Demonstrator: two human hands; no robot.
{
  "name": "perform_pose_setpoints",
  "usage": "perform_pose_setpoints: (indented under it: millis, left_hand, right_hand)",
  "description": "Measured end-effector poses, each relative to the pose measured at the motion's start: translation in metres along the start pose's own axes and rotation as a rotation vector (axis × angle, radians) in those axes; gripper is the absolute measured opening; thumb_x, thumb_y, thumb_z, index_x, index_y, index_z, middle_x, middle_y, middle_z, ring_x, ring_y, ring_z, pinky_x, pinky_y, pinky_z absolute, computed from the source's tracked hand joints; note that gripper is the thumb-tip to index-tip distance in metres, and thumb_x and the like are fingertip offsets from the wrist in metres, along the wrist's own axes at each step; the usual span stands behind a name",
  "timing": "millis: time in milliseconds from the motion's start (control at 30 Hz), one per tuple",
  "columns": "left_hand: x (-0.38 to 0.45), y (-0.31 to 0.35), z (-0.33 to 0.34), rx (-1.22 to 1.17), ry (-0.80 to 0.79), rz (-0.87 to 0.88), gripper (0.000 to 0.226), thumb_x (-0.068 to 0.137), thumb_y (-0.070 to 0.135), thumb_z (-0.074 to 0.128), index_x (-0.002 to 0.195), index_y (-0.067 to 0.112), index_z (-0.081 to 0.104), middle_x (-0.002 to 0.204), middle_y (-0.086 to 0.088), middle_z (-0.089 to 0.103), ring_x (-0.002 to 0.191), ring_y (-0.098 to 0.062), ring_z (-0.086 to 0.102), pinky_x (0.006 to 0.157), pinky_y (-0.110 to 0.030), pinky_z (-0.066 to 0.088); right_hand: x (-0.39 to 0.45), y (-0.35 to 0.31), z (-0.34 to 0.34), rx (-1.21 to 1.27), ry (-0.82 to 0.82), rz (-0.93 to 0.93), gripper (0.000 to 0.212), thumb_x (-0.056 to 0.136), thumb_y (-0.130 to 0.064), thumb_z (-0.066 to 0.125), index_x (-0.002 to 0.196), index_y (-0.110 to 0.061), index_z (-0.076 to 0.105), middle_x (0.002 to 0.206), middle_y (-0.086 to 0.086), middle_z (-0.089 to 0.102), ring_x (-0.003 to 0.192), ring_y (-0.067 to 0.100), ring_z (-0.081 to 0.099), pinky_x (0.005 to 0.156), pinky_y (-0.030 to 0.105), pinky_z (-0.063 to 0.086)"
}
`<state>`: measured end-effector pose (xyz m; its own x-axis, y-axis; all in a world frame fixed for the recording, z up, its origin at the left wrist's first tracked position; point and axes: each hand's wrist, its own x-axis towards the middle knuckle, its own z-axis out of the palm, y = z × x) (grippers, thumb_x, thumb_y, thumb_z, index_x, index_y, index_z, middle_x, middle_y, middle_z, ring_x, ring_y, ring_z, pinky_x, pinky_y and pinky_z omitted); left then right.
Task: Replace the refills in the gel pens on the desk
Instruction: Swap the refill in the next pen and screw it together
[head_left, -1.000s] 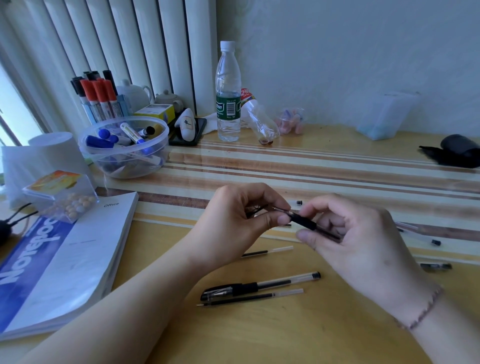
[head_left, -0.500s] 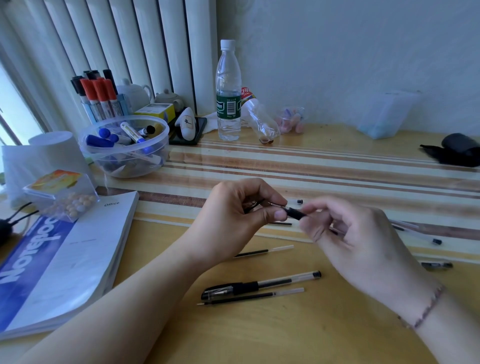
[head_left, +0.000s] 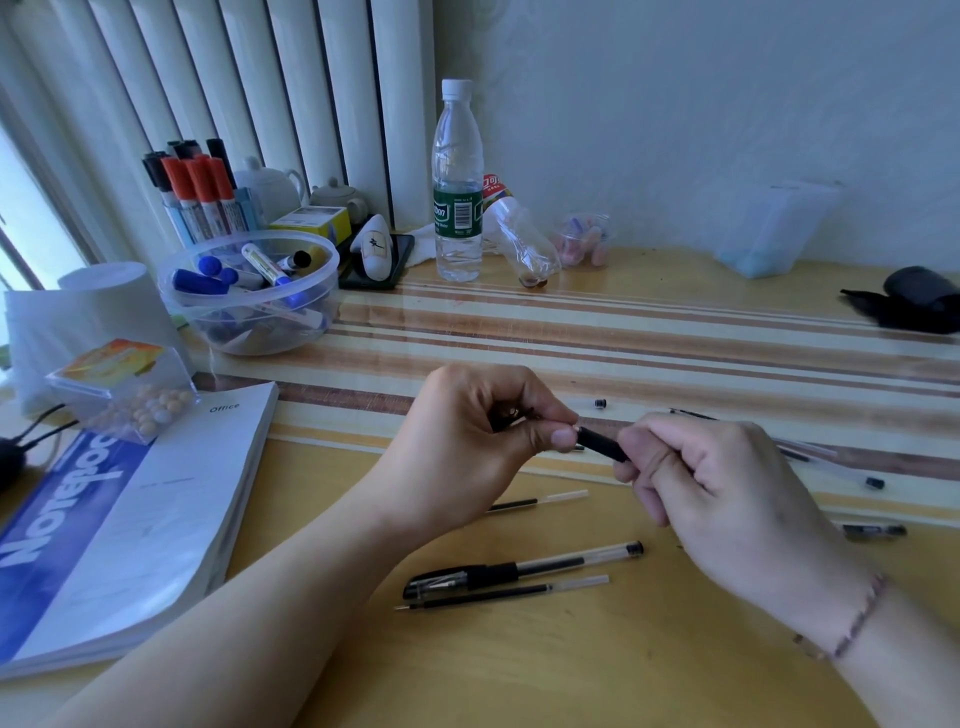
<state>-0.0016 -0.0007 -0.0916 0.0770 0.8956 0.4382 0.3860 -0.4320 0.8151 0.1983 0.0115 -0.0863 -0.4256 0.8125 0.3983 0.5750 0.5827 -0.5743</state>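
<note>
My left hand and my right hand meet above the desk, both closed on one gel pen. The right fingers wrap its black grip and barrel; the left thumb and forefinger pinch its tip end, where a small black part is partly hidden in the fist. On the desk below lie a capped gel pen, a loose refill beside it, and another refill nearer my left wrist. More pen parts lie to the right: a clear barrel, a cap, a small black end plug.
A notebook lies at the left, with a small box of beads on its corner. Behind it stand a clear bowl of markers, a water bottle, a phone and a black pouch at far right.
My right hand has slid left along the pen toward my left hand, covering most of the barrel. The gap between the hands has closed.
</note>
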Motion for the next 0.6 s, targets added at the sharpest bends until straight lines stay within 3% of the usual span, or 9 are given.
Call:
perform_pose_setpoints:
  millis: [133,200,233,333,400,500,600]
  left_hand:
    - [0.001,0.0,0.001,0.003,-0.029,-0.023,0.012,0.081,0.024,0.077,0.091,0.021,0.071,0.076,0.002,0.07,0.064,-0.021,0.06,0.058,-0.035,0.048]
    - [0.002,-0.004,-0.002,-0.014,-0.089,-0.116,0.024,0.084,0.032,0.063,0.107,0.025,0.061,0.081,0.004,0.065,0.071,-0.027,0.056,0.066,-0.04,0.046]
    - [0.003,-0.006,-0.004,-0.024,-0.135,-0.166,0.027,0.086,0.031,0.052,0.112,0.026,0.055,0.083,0.006,0.062,0.073,-0.022,0.054,0.071,-0.04,0.046]
    - [0.002,-0.011,-0.007,0.11,-0.232,-0.178,0.023,0.098,0.014,0.035,0.117,0.021,0.046,0.09,0.007,0.063,0.084,-0.014,0.056,0.083,-0.035,0.046]
    - [0.002,-0.012,-0.007,0.183,-0.259,-0.157,0.02,0.1,0.006,0.039,0.114,0.017,0.049,0.094,0.006,0.067,0.096,-0.01,0.06,0.091,-0.031,0.046]
    - [0.003,-0.014,-0.008,0.115,-0.242,-0.191,0.019,0.099,0.005,0.046,0.11,0.017,0.053,0.096,0.006,0.071,0.1,-0.006,0.064,0.095,-0.03,0.05]
    - [0.002,-0.015,-0.008,0.055,-0.215,-0.195,0.018,0.099,0.005,0.048,0.11,0.018,0.055,0.097,0.006,0.071,0.101,-0.006,0.065,0.096,-0.029,0.05]
  right_hand:
    - [0.002,0.002,-0.001,-0.091,-0.001,0.023,0.031,0.085,-0.052,0.042,0.065,-0.034,0.057,0.049,-0.011,0.059,0.045,0.006,0.053,0.039,0.013,0.032]
    - [0.004,0.006,-0.004,-0.166,0.079,0.038,0.014,0.083,-0.047,0.055,0.078,-0.036,0.061,0.056,-0.017,0.061,0.052,0.005,0.055,0.039,0.014,0.032]
    - [0.004,0.009,-0.006,-0.163,0.115,0.055,0.004,0.083,-0.039,0.062,0.084,-0.036,0.061,0.063,-0.019,0.062,0.054,0.006,0.056,0.042,0.016,0.036]
    - [0.004,0.013,-0.007,-0.141,0.171,0.054,0.019,0.082,-0.018,0.068,0.094,-0.032,0.065,0.085,-0.019,0.068,0.073,0.008,0.065,0.065,0.031,0.054]
    - [0.004,0.011,-0.007,-0.156,0.168,0.034,0.022,0.081,-0.012,0.069,0.095,-0.03,0.068,0.089,-0.013,0.07,0.085,0.012,0.065,0.072,0.025,0.052]
    - [0.004,0.014,-0.007,-0.184,0.152,0.048,0.022,0.081,-0.013,0.07,0.094,-0.03,0.069,0.085,-0.016,0.067,0.077,0.003,0.06,0.062,0.008,0.039]
    - [0.004,0.014,-0.008,-0.193,0.141,0.056,0.022,0.08,-0.014,0.071,0.094,-0.032,0.068,0.085,-0.017,0.066,0.076,-0.002,0.058,0.058,0.01,0.038]
